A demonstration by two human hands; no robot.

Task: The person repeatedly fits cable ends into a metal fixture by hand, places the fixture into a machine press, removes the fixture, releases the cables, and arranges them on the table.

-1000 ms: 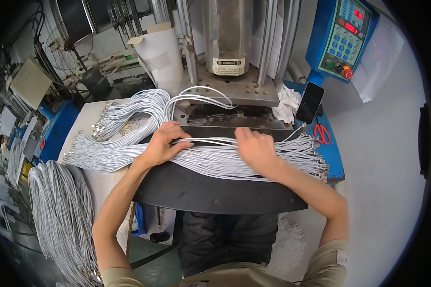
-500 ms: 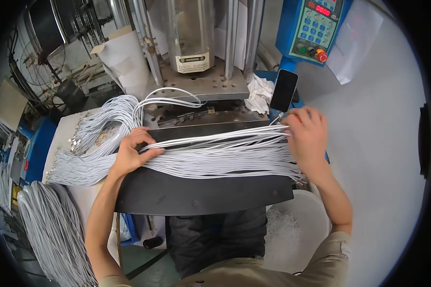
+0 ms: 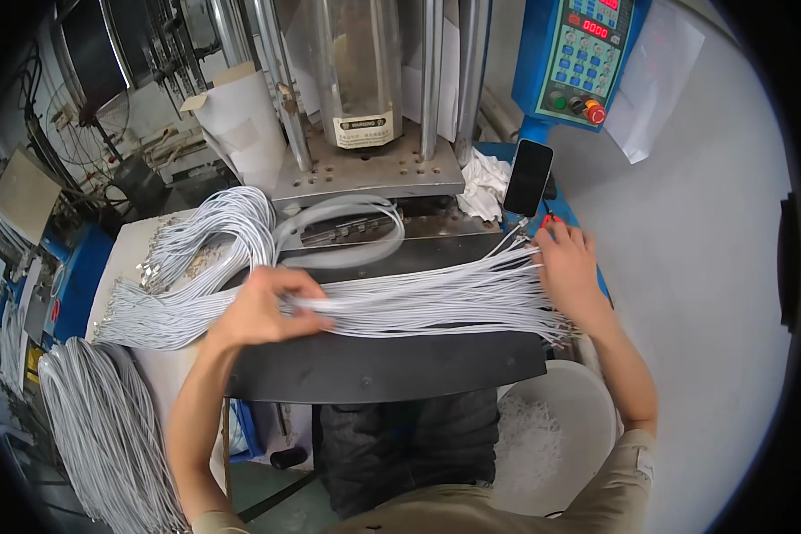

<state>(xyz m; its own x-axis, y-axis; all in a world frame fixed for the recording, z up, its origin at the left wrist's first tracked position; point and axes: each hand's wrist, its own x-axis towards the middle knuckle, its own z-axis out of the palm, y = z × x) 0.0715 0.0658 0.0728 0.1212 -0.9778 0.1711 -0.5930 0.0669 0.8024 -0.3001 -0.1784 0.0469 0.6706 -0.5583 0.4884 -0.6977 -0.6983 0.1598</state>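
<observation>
Left hand [image 3: 262,307] and right hand [image 3: 568,267] grip grey cables [image 3: 436,303] across black table [image 3: 392,365].

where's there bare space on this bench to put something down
Bare room is the black mat, the strip along its front edge below the cables. A smaller bare patch lies on the grey plate under the cylinder. Crowded: the left side, heaped with cable loops, and the right end by the phone and rag.

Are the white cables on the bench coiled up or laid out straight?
Laid straight: the white cables run flat across the black bench.
</observation>
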